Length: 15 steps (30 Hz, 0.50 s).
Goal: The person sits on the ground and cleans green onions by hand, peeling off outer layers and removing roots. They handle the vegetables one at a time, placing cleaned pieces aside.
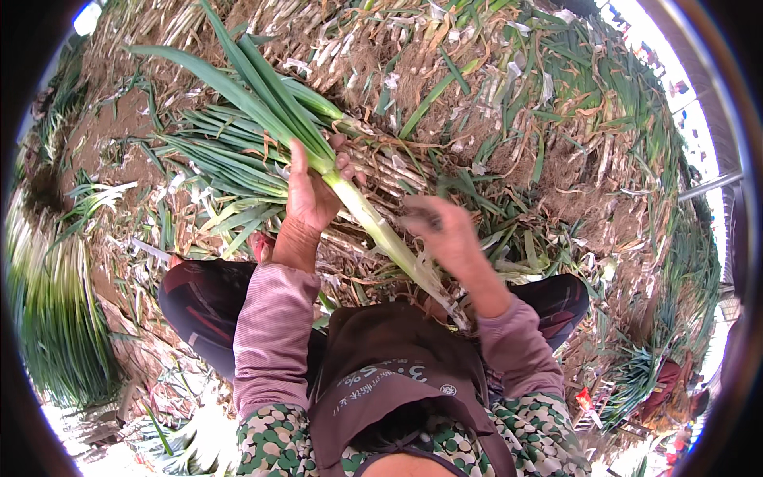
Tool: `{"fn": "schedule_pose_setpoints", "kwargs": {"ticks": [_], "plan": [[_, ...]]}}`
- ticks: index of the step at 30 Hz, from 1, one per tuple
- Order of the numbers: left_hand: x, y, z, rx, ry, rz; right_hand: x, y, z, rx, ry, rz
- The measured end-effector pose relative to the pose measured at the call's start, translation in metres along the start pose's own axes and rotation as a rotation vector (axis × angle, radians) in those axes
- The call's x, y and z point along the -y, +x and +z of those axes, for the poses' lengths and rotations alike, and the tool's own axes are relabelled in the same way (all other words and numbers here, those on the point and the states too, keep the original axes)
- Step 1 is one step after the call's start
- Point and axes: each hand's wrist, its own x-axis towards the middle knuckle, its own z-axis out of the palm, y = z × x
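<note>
My left hand [313, 194] is closed around a large green onion stalk [372, 217] where its green leaves meet the pale stem. The leaves fan out to the upper left, and the rooted end slants down to the right, over my lap. Beside the stem hovers my right hand [444, 229], blurred, its fingers curled; whether it pinches a bit of peel cannot be told. Beyond my left hand lies a pile of green onions [232, 164] with leaves pointing left and dry stems to the right.
A large bundle of green onions [56, 316] stands at the far left. Near my knee on the left lies a knife-like blade [150, 249]. Unpeeled stalks and leaf scraps [441, 125] cover the ground ahead. Another person [661, 387] is at the lower right, beside more green onions [632, 381].
</note>
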Motion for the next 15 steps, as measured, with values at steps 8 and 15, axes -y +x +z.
{"fn": "schedule_pose_setpoints", "kwargs": {"ticks": [8,15], "plan": [[0.002,-0.002,0.012,-0.016,-0.058,0.007,0.017,0.011,0.043,-0.201,0.083,-0.113],[0.002,-0.001,-0.002,0.083,-0.115,-0.040,0.017,0.013,0.042,-0.160,0.153,-0.133]]}}
